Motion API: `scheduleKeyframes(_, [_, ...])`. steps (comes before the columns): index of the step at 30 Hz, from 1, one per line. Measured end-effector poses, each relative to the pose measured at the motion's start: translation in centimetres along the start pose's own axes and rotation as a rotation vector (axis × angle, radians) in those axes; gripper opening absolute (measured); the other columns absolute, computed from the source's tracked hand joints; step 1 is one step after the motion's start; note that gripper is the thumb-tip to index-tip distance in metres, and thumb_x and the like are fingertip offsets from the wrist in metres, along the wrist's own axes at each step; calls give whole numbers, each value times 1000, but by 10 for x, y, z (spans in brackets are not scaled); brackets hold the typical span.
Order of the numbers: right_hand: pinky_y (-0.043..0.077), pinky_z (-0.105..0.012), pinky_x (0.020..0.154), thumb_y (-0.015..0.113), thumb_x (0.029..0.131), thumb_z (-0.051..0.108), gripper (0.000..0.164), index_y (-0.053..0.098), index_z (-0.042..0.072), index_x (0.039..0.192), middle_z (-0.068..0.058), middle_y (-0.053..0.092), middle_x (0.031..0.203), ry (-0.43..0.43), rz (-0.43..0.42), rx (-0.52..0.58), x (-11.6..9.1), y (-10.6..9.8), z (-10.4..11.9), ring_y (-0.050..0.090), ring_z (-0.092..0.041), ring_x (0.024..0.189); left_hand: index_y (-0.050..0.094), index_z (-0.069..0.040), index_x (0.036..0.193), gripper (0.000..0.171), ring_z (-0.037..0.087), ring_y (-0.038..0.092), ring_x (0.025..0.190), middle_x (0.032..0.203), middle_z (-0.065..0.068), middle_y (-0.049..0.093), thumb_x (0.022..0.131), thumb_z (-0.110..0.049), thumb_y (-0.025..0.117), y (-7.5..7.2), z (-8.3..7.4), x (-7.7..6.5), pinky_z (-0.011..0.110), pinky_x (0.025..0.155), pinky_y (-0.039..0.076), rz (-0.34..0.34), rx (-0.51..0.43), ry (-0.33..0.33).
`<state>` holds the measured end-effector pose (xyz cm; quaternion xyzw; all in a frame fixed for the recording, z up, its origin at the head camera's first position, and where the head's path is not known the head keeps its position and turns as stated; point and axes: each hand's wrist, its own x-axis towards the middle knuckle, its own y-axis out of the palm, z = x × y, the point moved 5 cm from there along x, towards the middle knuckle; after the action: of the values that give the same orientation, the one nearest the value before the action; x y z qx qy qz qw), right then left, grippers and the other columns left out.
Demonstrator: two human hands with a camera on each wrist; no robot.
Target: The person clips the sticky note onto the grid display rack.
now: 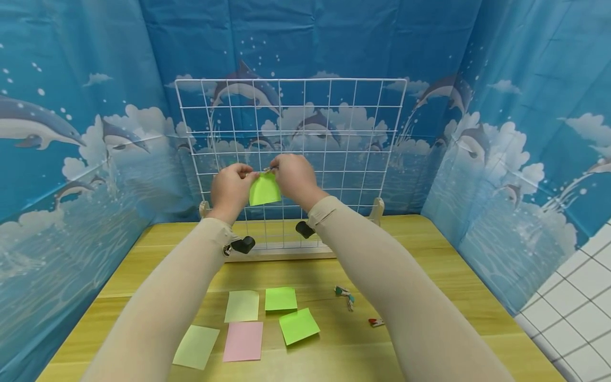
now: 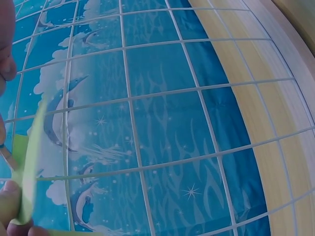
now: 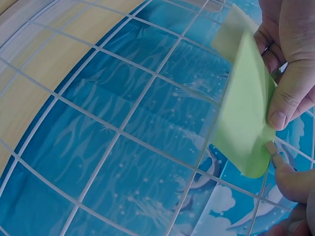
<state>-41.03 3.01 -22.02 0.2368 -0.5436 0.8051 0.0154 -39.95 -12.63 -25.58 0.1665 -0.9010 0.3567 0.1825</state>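
A bright green sticky note (image 1: 265, 190) is held up in front of a white wire grid (image 1: 329, 132). My left hand (image 1: 230, 192) pinches the note near its upper left edge; in the right wrist view that thumb presses on the note (image 3: 246, 113). At the note's top edge, my right hand (image 1: 297, 178) grips a small wooden clothespin (image 3: 273, 153). Its tip touches the note's edge; whether it bites on the wire cannot be told. Behind the left hand, a paler note (image 3: 231, 34) shows at the grid, mostly hidden in the head view.
On the wooden table (image 1: 420, 265) lie two pale yellow notes (image 1: 242, 306), a pink note (image 1: 243, 341) and two green notes (image 1: 280, 299). Several small decorated clothespins (image 1: 345, 295) lie near the right forearm. The grid stands on a wooden base (image 1: 281, 253), before a dolphin-printed curtain (image 1: 305, 42).
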Motion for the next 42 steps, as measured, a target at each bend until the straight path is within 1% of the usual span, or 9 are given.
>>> scheduleKeyframes(10, [60, -30, 83, 53, 112, 23, 30, 75, 20, 132, -1, 76, 128, 16, 22, -3, 2, 2, 1, 72, -18, 103, 74, -16, 130, 34, 29, 68, 98, 119, 12, 74, 105, -38, 67, 2, 3, -1, 43, 78, 59, 6, -33, -4])
scheduleKeyframes(16, [59, -30, 85, 52, 112, 20, 30, 75, 20, 132, 0, 75, 129, 7, 42, -19, 4, 0, 2, 71, -18, 108, 74, -17, 129, 33, 28, 68, 95, 118, 11, 74, 105, -38, 67, 3, 3, 0, 42, 76, 59, 1, -24, 7])
scheduleKeyframes(21, [59, -29, 86, 49, 113, 17, 33, 74, 20, 134, 1, 74, 131, 24, 82, -27, 7, 1, 2, 69, -18, 112, 75, -17, 128, 32, 28, 67, 93, 115, 11, 74, 105, -37, 67, 3, 4, 0, 42, 75, 58, -7, -24, 13])
scheduleKeyframes(26, [58, -28, 85, 48, 113, 16, 34, 72, 21, 137, 1, 73, 133, 36, 112, -36, 8, 2, 3, 69, -18, 112, 75, -16, 127, 32, 28, 67, 92, 114, 10, 74, 105, -37, 67, 3, 4, 0, 42, 74, 58, -10, -26, 20])
scheduleKeyframes(31, [57, -27, 82, 48, 113, 14, 35, 70, 21, 140, 1, 72, 135, 38, 117, -40, 9, 3, 3, 69, -17, 110, 75, -14, 127, 33, 28, 68, 91, 113, 11, 75, 105, -37, 67, 3, 3, 1, 43, 74, 58, -13, -26, 29])
scheduleKeyframes(33, [56, -27, 80, 49, 113, 14, 35, 69, 20, 141, 0, 72, 135, 36, 117, -35, 9, 4, 3, 69, -16, 108, 75, -14, 127, 33, 28, 68, 91, 112, 11, 75, 105, -37, 67, 3, 3, 1, 43, 73, 57, -14, -25, 30])
scheduleKeyframes(36, [53, -26, 72, 48, 113, 14, 36, 67, 20, 144, 0, 71, 138, 33, 126, -24, 9, 5, 3, 69, -15, 101, 76, -14, 126, 32, 28, 68, 92, 113, 11, 75, 105, -36, 67, 3, 3, 1, 43, 73, 57, -13, -22, 32])
scheduleKeyframes(38, [50, -26, 66, 47, 113, 16, 38, 64, 20, 147, -1, 70, 139, 27, 139, -14, 9, 6, 3, 68, -15, 93, 76, -15, 126, 32, 28, 68, 94, 114, 10, 74, 105, -37, 67, 3, 3, 1, 42, 73, 57, -10, -16, 33])
scheduleKeyframes(42, [46, -24, 60, 44, 115, 19, 41, 56, 22, 154, -2, 69, 141, 16, 151, -11, 7, 7, 2, 64, -15, 79, 76, -15, 126, 32, 28, 68, 96, 115, 10, 75, 105, -37, 66, 3, 2, 0, 43, 74, 57, -3, -13, 28])
